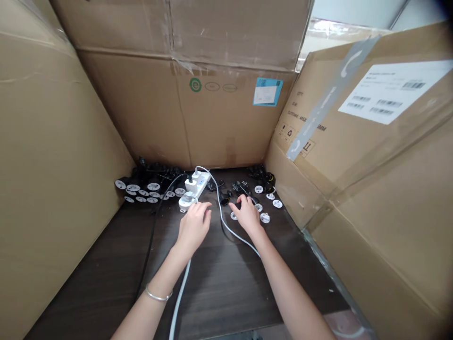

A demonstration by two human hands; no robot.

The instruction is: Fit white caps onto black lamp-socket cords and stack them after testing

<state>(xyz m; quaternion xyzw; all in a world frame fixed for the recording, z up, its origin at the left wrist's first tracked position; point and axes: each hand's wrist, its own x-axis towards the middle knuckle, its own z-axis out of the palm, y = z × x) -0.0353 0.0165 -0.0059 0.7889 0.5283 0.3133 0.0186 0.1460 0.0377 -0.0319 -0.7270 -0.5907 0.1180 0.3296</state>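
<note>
My left hand (196, 223) is just in front of the white power strip (202, 183), thumb and forefinger apart, with nothing visible between them. Chargers and plugs sit in the strip, among them a white charger (191, 184) with a black cable. To the right, my right hand (247, 215) reaches over small black devices (241, 187), its thumb and fingers spread. Whether its fingertips touch one of them I cannot tell. Around that hand lie small round white discs with dark markings, such as a disc (265, 217) beside the wrist.
Several more white discs (153, 187) and black devices (159, 171) are clustered at the back left. A white cable (226, 225) curves between my hands, and a black cable (151, 241) runs down the left. Large cardboard boxes (219, 127) enclose the dark tabletop (226, 283) on three sides.
</note>
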